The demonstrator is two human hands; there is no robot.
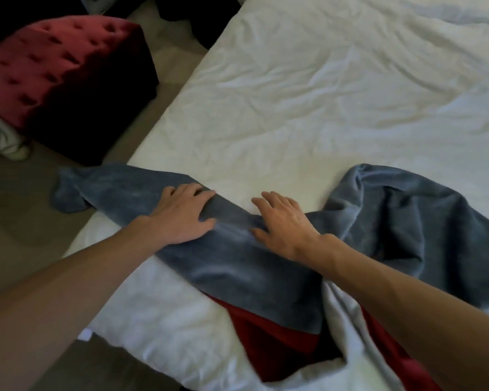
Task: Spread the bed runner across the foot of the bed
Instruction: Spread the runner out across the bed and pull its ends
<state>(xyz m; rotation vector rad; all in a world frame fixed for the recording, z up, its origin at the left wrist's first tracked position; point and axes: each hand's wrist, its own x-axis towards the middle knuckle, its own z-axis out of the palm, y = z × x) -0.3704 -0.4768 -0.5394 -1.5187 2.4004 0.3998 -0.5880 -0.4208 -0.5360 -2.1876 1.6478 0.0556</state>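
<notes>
The grey-blue bed runner (pixel 232 266) lies bunched along the bed's (pixel 322 80) near edge, one end hanging over the left edge. The left hand (pixel 181 214) and right hand (pixel 283 221) press it with flat, spread fingers. Most of the spreading looks still to do.

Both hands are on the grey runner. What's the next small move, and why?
Probably pin the bed runner with the left hand and slide the right hand rightward to draw out the bunched folds. The left end already hangs over the bed edge, while the right part lies crumpled.
</notes>
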